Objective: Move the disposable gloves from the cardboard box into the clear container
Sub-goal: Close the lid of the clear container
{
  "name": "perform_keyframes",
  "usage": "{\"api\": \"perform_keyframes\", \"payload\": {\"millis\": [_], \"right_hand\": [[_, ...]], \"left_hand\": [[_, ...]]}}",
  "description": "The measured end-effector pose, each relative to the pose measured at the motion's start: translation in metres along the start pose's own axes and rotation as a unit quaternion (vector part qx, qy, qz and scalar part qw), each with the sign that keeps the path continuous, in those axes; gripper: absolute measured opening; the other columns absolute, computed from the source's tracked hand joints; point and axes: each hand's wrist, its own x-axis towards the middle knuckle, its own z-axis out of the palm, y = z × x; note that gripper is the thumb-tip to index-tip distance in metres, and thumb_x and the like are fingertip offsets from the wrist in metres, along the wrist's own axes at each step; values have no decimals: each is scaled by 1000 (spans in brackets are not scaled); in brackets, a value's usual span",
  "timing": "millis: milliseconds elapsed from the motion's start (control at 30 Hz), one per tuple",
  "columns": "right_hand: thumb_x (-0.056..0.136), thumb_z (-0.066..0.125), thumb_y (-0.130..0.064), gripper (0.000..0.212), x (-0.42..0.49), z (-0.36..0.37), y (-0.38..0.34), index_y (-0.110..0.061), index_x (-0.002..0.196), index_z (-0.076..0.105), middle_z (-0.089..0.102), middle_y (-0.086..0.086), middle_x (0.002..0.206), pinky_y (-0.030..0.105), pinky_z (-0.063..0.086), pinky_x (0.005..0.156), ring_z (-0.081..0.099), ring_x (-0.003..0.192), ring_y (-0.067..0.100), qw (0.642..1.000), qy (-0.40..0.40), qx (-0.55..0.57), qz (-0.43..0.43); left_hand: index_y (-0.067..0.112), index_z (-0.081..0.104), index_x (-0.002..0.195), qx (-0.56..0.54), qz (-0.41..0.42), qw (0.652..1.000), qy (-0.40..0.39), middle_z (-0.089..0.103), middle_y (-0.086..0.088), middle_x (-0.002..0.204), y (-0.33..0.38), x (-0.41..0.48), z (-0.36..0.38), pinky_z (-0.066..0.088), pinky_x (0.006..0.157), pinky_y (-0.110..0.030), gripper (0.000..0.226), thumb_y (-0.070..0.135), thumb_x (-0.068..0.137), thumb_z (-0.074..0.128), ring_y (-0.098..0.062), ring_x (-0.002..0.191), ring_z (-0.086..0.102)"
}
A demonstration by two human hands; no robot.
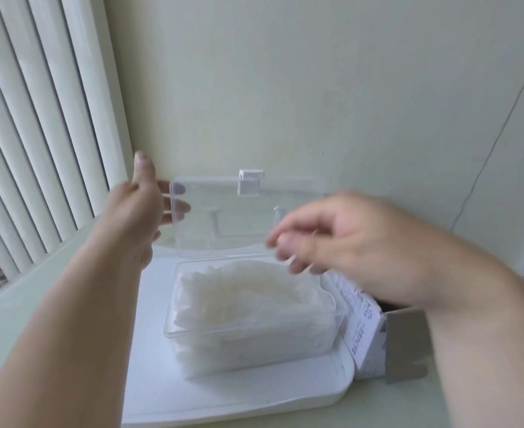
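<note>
Both my hands by clear container (pixel 169 331) w/ gloves (pixel 254 291): L hand (pixel 137 208) fingers apart behind lid (pixel 242 223); R hand (pixel 362 242) blurred, can't tell.

Soft daylight comes in from the blinds (pixel 23 118) on the left. The right hand (pixel 356 242) looks smeared (very blurry). The blinds bend near the picture's edge.

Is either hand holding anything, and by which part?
Left hand lays straight fingers behind the left edge of the open container lid, no clear grip. Right hand, blurred, seems empty.
</note>
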Motion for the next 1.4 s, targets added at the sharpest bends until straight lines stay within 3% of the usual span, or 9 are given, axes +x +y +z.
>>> {"api": "perform_keyframes", "payload": {"millis": [133, 233, 400, 500, 633, 1000, 1133, 1267, 1400], "right_hand": [[93, 65, -23, 15, -17, -30, 1, -16, 83, 75, 74, 5, 76, 27, 54, 56, 68, 64, 15, 967, 225, 120, -18], [93, 62, -20, 18, -18, -30, -3, -16, 81, 75, 73, 3, 74, 30, 55, 60, 69, 68, 15, 954, 270, 130, -20], [101, 50, -17, 28, -6, 6, -5, -27, 112, 73, 72, -8, 117, 29, 50, 89, 66, 108, 13, 983, 128, -89, 94], [100, 40, -7, 44, -8, 30, -3, -23, 137, 58, 54, 1, 147, 30, 41, 105, 50, 134, 21, 967, -26, -205, 149], [97, 45, -4, 38, -18, 50, -4, -10, 133, 57, 54, 10, 141, 41, 43, 106, 51, 129, 28, 955, -34, -253, 148], [88, 50, -2, 51, -37, 68, 8, -18, 136, 57, 47, -4, 144, 31, 39, 106, 43, 134, 15, 983, 83, -145, 81], [88, 58, -1, 30, -62, 63, 15, -26, 98, 72, 71, -11, 101, 25, 51, 89, 64, 97, 3, 968, 241, 23, 66], [78, 63, -17, 11, -107, 33, 36, -26, 72, 66, 67, -4, 64, 42, 55, 63, 66, 66, 23, 898, 415, 95, 111], [85, 64, -14, 13, -134, 16, 69, -18, 74, 61, 62, 1, 64, 55, 58, 72, 68, 77, 37, 862, 429, 141, 229]], "left_hand": [[12, 74, 79, 167, 75, 983, -28, 69, -7, 53, 27, -22, -7, 43, 80, -39, 76, 67, 97, 25, -25, 72, 67], [10, 75, 85, 468, 113, 867, -128, 76, -8, 82, 28, -41, 5, 51, 87, -38, 67, 68, 91, 42, -28, 85, 68], [31, 16, 157, 570, 165, 751, -289, 16, -3, 164, -1, -68, 27, 17, 121, -49, 74, 68, 94, 27, -26, 151, 15], [34, -6, 157, 583, 175, 724, -324, -8, 2, 167, -15, -76, 24, -1, 122, -53, 79, 72, 90, 13, -20, 153, -8], [31, -12, 156, 616, 209, 692, -313, -11, -1, 167, -19, -84, 20, 0, 121, -57, 107, 88, 68, 11, -24, 153, -9], [28, -5, 158, 635, 262, 683, -249, 2, -4, 167, -27, -90, 25, 10, 118, -60, 115, 86, 72, 45, -28, 153, 4], [30, -4, 157, 625, 269, 692, -239, 4, -1, 167, -28, -89, 22, 9, 120, -56, 113, 90, 72, 40, -25, 153, 4], [31, 8, 157, 611, 254, 709, -246, 13, 1, 165, -25, -89, 23, 10, 120, -55, 96, 85, 79, 22, -24, 152, 11], [19, 53, 96, 519, 245, 797, -189, 60, -12, 116, -7, -82, 50, 42, 85, -44, 61, 67, 94, 15, -33, 103, 57]]}}
